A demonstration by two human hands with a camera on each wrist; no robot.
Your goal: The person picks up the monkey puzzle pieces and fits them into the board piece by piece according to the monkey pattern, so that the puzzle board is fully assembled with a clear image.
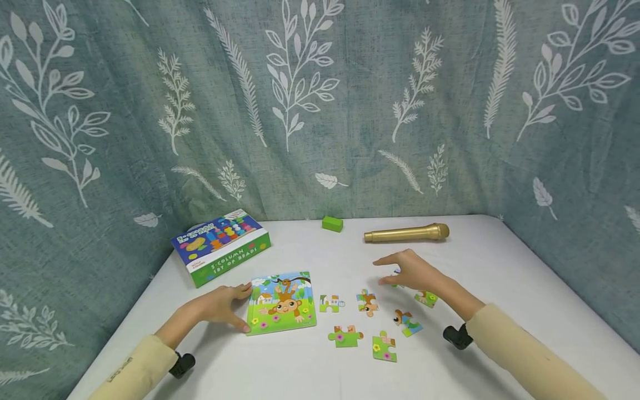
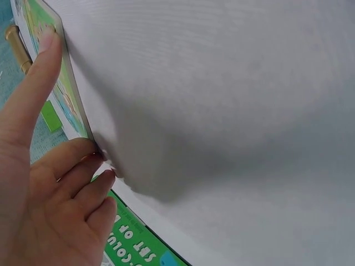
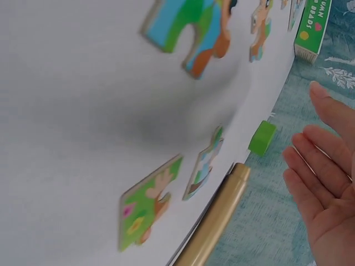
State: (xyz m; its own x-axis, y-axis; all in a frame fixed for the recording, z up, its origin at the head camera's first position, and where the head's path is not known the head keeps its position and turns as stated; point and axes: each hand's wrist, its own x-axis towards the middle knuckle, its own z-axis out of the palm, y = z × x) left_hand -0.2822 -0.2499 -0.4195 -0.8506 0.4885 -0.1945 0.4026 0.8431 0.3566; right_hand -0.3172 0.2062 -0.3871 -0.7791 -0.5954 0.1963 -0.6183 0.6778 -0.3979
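A square monkey picture puzzle board [image 1: 282, 319] lies flat on the white table. My left hand [image 1: 222, 305] touches its left side, with the thumb near the lower corner and the fingertips near the upper one. The left wrist view shows the thumb [image 2: 41, 72] lying straight over the board's edge. My right hand [image 1: 412, 270] hovers over the loose pieces with its fingers apart and nothing in them; it partly hides a small piece [image 1: 398, 284]. Near it lie a green-cornered piece [image 1: 426, 299], a monkey piece with blue [image 1: 410, 324] and a brown monkey piece [image 1: 366, 300].
More pieces lie in front: a house piece [image 1: 329, 303], a pink-flower piece [image 1: 345, 338] and a yellow-flower piece [image 1: 384, 349]. Behind stand a bead-set box [image 1: 225, 250], a green block [image 1: 332, 224] and a gold microphone [image 1: 405, 233]. A leaf-patterned curtain [image 1: 360, 139] encloses the table.
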